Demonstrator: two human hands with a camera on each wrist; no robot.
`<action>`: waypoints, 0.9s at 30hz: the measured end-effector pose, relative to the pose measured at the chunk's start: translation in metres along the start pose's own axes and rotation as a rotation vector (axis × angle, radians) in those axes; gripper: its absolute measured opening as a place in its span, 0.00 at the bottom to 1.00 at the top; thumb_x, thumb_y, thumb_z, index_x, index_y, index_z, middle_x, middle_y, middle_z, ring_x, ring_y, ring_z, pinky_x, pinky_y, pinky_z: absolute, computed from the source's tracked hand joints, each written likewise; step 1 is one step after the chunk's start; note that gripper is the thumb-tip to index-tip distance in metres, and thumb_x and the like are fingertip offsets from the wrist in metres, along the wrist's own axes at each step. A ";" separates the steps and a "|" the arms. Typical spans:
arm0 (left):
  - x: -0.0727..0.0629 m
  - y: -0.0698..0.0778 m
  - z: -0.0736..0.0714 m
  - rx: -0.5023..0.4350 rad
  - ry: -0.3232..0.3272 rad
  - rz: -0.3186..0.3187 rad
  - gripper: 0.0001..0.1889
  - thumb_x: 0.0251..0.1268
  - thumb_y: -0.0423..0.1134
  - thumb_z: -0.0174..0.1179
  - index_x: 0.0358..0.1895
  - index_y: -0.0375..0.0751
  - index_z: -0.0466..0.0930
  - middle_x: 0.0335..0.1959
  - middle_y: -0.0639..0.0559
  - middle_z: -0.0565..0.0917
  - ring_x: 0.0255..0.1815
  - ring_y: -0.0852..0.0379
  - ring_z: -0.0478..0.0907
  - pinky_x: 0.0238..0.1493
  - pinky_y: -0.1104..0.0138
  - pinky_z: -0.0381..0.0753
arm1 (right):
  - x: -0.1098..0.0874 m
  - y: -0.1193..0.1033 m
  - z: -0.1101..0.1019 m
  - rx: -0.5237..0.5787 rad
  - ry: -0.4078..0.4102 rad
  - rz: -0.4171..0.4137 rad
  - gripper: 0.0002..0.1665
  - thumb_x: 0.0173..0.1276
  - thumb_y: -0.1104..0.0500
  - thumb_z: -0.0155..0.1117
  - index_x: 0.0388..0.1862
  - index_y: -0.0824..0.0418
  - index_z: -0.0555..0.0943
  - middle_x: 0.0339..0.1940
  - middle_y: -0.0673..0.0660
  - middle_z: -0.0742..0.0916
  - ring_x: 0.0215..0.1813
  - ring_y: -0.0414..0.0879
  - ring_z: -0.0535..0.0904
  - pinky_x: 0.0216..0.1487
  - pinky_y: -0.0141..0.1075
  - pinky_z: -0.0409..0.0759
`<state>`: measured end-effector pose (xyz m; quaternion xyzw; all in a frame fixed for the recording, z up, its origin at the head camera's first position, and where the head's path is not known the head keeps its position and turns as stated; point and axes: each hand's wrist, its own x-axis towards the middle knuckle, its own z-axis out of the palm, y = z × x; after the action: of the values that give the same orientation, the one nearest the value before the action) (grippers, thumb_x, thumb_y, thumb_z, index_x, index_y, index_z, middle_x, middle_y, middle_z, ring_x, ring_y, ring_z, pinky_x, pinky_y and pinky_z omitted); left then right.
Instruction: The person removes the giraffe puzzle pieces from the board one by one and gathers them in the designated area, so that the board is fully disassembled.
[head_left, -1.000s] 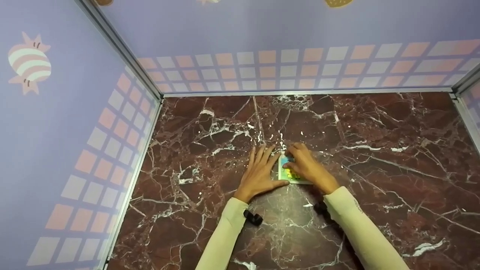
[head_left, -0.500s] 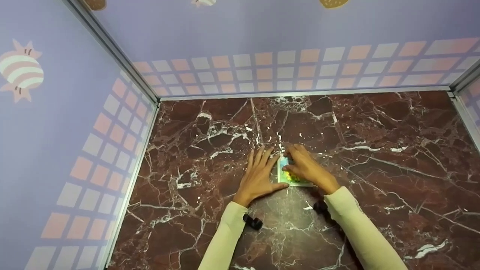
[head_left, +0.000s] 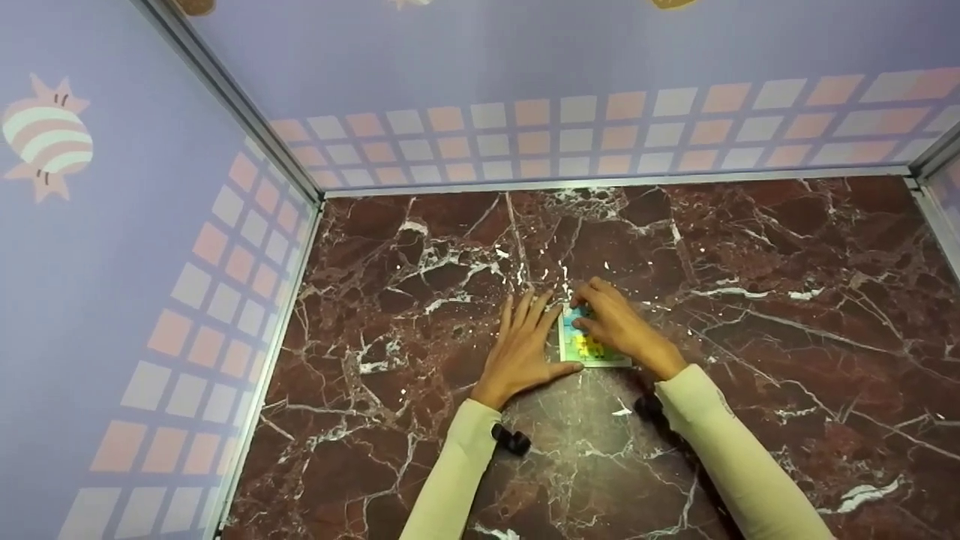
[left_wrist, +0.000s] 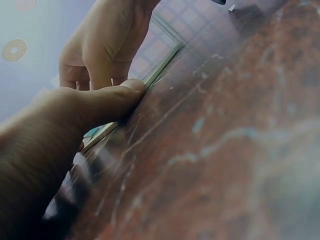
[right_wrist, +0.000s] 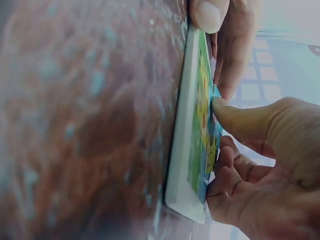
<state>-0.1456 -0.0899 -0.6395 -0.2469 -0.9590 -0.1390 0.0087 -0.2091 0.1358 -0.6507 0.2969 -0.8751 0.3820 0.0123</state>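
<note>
A small jigsaw puzzle [head_left: 571,352] in a white frame lies flat on the table, with blue, green and yellow parts showing. My left hand [head_left: 519,352] is spread flat along its left side, the thumb against the near edge of the frame. Over the puzzle's upper right part, my right hand [head_left: 619,322] has its fingers curled. In the right wrist view, the right thumb and fingers pinch a raised puzzle piece [right_wrist: 218,131], blue with some yellow, at the picture's surface. The right hand hides the puzzle's right side in the head view.
The dark red marble-patterned table [head_left: 787,360] has white veins and flecks. A lilac wall [head_left: 480,82] with pink and white squares closes the back, and another wall [head_left: 112,300] stands on the left.
My right hand has shifted slightly away and to the right, so more of the puzzle's blue and yellow picture shows. The left hand stays in place beside the frame.
</note>
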 end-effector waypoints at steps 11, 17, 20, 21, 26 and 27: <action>0.000 -0.002 0.002 -0.038 0.011 0.008 0.57 0.64 0.80 0.64 0.87 0.45 0.65 0.91 0.45 0.57 0.92 0.38 0.45 0.89 0.39 0.35 | -0.001 0.000 -0.002 0.026 0.037 -0.075 0.15 0.64 0.70 0.80 0.49 0.67 0.89 0.46 0.63 0.86 0.44 0.60 0.85 0.49 0.58 0.87; -0.001 -0.002 0.001 -0.055 0.007 0.017 0.58 0.64 0.80 0.63 0.87 0.44 0.63 0.91 0.44 0.55 0.92 0.38 0.44 0.89 0.38 0.34 | -0.001 -0.001 0.000 0.025 0.034 -0.021 0.15 0.63 0.71 0.81 0.49 0.66 0.90 0.44 0.61 0.86 0.43 0.58 0.86 0.47 0.54 0.89; -0.002 -0.002 0.000 -0.046 -0.005 0.010 0.59 0.64 0.81 0.62 0.88 0.44 0.63 0.92 0.44 0.55 0.92 0.38 0.43 0.89 0.37 0.34 | -0.002 -0.022 -0.011 0.062 0.020 0.000 0.13 0.65 0.72 0.79 0.49 0.69 0.89 0.45 0.64 0.87 0.44 0.61 0.88 0.48 0.56 0.90; -0.002 -0.002 0.000 -0.044 -0.006 0.007 0.59 0.64 0.81 0.62 0.88 0.44 0.63 0.92 0.44 0.55 0.92 0.38 0.43 0.89 0.37 0.34 | -0.001 -0.028 -0.015 0.071 0.013 0.008 0.13 0.66 0.73 0.78 0.48 0.69 0.89 0.45 0.65 0.87 0.44 0.61 0.89 0.48 0.56 0.91; -0.001 -0.002 0.001 -0.048 -0.001 0.007 0.59 0.64 0.81 0.61 0.88 0.43 0.63 0.91 0.43 0.55 0.92 0.38 0.43 0.89 0.37 0.33 | -0.001 -0.039 -0.026 0.108 0.018 0.071 0.08 0.69 0.74 0.75 0.45 0.71 0.88 0.44 0.67 0.89 0.45 0.62 0.90 0.51 0.55 0.91; -0.001 -0.002 0.001 -0.051 0.001 0.008 0.59 0.64 0.81 0.61 0.88 0.43 0.63 0.91 0.43 0.55 0.92 0.38 0.43 0.89 0.37 0.33 | -0.001 -0.037 -0.026 0.118 0.022 0.076 0.07 0.69 0.74 0.75 0.44 0.71 0.88 0.44 0.67 0.89 0.45 0.61 0.89 0.51 0.55 0.91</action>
<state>-0.1456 -0.0915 -0.6414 -0.2508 -0.9541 -0.1634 0.0033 -0.1937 0.1342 -0.6076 0.2593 -0.8616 0.4362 -0.0102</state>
